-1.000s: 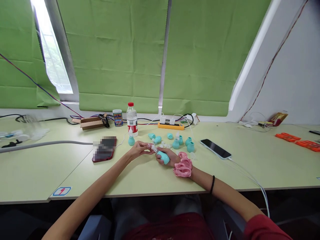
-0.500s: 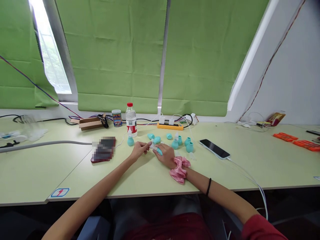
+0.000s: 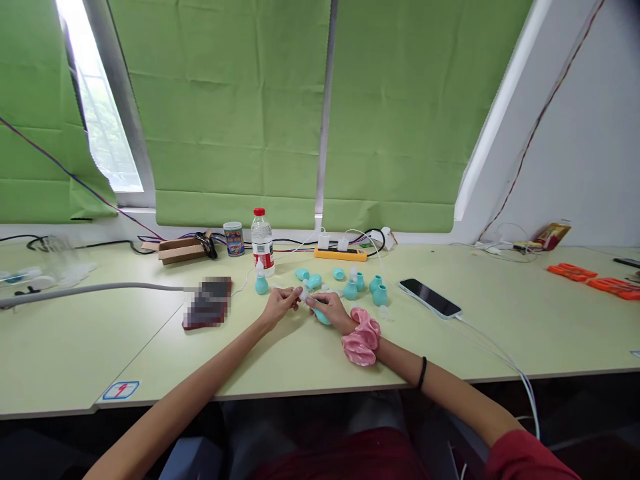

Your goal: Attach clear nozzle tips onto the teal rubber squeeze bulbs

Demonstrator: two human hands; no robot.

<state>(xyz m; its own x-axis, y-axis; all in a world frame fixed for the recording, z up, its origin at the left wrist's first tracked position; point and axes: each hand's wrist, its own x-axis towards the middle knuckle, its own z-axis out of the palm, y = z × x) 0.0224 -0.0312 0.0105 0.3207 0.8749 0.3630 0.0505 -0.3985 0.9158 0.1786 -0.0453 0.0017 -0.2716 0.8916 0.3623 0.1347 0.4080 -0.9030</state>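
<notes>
My left hand (image 3: 281, 307) is closed, pinching a translucent nozzle tip (image 3: 303, 293) between thumb and fingers. Against it, my right hand (image 3: 331, 311) is closed around a teal squeeze bulb (image 3: 323, 317), whose rounded end shows below the fingers. The join between tip and bulb is largely hidden by the fingertips. One teal bulb with a tip fitted (image 3: 261, 285) stands upright left of my hands. Beyond them lie loose teal bulbs (image 3: 314, 281). To the right, several bulbs (image 3: 379, 295) stand upright, and a loose clear tip (image 3: 385, 313) lies in front.
A water bottle (image 3: 263, 247), a can (image 3: 233, 239) and an open cardboard box (image 3: 181, 251) stand at the back. A yellow power strip (image 3: 340, 254) lies by the wall. Phones lie on the left (image 3: 207, 303) and right (image 3: 430, 298), the right one with a cable. Orange-handled tools (image 3: 613, 288) lie far right.
My right wrist has turned and the bulb in that hand has swung lower, toward the table's front edge. My left hand keeps its pinch on the tip almost in place.
</notes>
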